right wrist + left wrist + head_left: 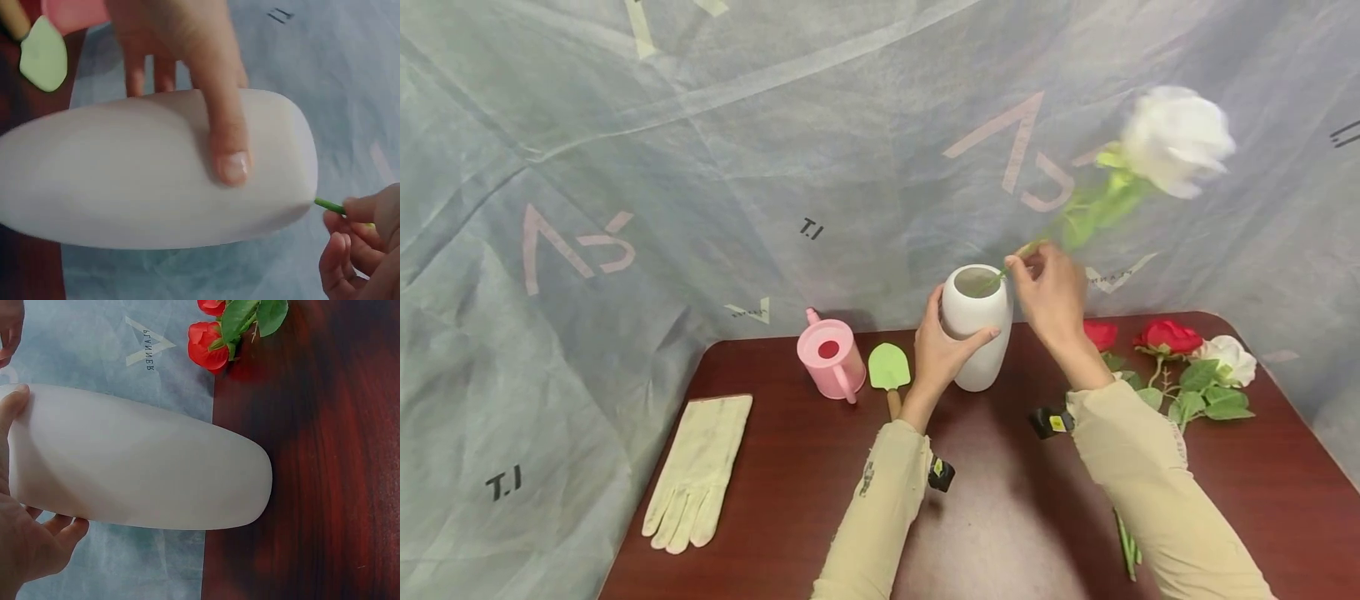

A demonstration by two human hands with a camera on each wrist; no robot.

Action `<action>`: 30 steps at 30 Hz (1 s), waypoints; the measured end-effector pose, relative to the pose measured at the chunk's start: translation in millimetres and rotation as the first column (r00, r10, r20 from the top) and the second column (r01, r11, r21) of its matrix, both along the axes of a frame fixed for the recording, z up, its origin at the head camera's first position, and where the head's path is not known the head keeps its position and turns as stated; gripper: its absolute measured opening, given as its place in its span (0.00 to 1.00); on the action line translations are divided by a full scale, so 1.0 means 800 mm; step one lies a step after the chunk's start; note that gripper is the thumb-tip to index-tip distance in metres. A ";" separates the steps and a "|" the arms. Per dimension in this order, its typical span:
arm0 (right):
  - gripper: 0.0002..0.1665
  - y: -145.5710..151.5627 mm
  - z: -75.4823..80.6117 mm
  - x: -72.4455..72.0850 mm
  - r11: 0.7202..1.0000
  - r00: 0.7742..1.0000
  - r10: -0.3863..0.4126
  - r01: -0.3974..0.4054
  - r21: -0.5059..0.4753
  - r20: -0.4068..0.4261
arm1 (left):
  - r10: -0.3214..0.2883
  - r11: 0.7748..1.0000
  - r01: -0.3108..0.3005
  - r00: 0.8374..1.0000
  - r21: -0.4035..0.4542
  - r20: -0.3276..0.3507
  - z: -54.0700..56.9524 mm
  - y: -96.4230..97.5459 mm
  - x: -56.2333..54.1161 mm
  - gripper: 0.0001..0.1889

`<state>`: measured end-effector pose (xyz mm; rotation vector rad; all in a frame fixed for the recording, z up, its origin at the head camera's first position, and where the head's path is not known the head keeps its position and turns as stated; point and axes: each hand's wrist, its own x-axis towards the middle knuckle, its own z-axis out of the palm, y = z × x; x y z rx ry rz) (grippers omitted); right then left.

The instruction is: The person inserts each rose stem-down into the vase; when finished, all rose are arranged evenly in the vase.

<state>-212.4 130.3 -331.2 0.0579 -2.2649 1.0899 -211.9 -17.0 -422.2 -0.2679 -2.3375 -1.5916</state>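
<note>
A white vase (976,350) stands upright on the table. My left hand (942,354) grips its side, thumb across the front and fingers around the far left, as the left wrist view also shows. Just right of the vase mouth, my right hand (1051,292) pinches the green stem (330,206) of a white rose (1180,142). The stem's lower end reaches into the mouth, while the bloom leans up to the right, blurred. In the right wrist view the stem passes over the vase's rim between thumb and fingers.
Left of the vase are a green-bladed trowel (890,367) and a pink watering can (832,358). A pale glove (700,471) lies at the far left. Red roses (1168,337) and another white rose (1228,360) lie at the right. A grey sheet (880,167) hangs behind the table.
</note>
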 end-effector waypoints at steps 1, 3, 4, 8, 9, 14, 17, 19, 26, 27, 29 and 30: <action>0.11 -0.002 0.000 -0.001 0.998 1.000 0.009 -0.008 0.056 -0.015 | -0.003 1.000 0.003 1.000 0.003 -0.001 0.001 0.000 0.000 0.49; 0.10 -0.006 0.000 -0.001 0.988 0.999 0.022 -0.017 0.153 -0.033 | -0.008 1.000 0.008 1.000 0.005 -0.001 0.001 0.001 0.001 0.49; 0.09 -0.007 0.001 0.000 0.981 0.999 0.034 -0.027 0.193 -0.032 | -0.012 1.000 0.012 1.000 0.006 0.003 0.001 0.001 0.002 0.49; 0.14 -0.008 0.011 0.008 0.942 0.990 0.102 -0.127 0.312 0.096 | -0.018 1.000 0.019 1.000 -0.009 0.025 0.001 0.004 0.005 0.49; 0.19 -0.006 0.017 0.013 0.929 0.979 0.126 -0.174 0.326 0.162 | -0.024 1.000 0.024 0.999 -0.011 0.029 0.001 0.005 0.006 0.49; 0.49 0.013 0.041 0.045 0.901 0.873 0.198 -0.341 0.267 0.445 | -0.032 0.999 0.033 0.999 -0.020 0.032 0.002 0.009 0.007 0.50; 0.48 0.035 0.039 0.066 0.915 0.861 0.217 -0.343 0.211 0.460 | -0.031 0.999 0.032 0.999 -0.020 0.020 0.003 0.011 0.007 0.49; 0.42 0.051 0.028 0.081 0.923 0.865 0.229 -0.339 0.182 0.446 | -0.029 0.999 0.029 1.000 -0.013 0.011 0.002 0.012 0.008 0.49; 0.31 0.116 -0.056 0.133 0.935 0.806 0.280 -0.353 0.044 0.522 | -0.002 1.000 0.002 1.000 -0.005 0.007 0.001 0.013 0.011 0.49; 0.30 0.126 -0.069 0.139 0.933 0.796 0.281 -0.357 0.040 0.536 | -0.003 1.000 0.003 1.000 -0.004 0.002 0.001 0.013 0.011 0.49; 0.30 0.144 -0.094 0.153 0.934 0.771 0.277 -0.356 0.028 0.574 | -0.001 1.000 0.001 1.000 -0.004 -0.004 0.001 0.013 0.010 0.48; 0.30 0.152 -0.106 0.158 0.936 0.760 0.266 -0.350 0.029 0.593 | 0.000 1.000 0.000 1.000 -0.002 -0.007 0.001 0.013 0.010 0.48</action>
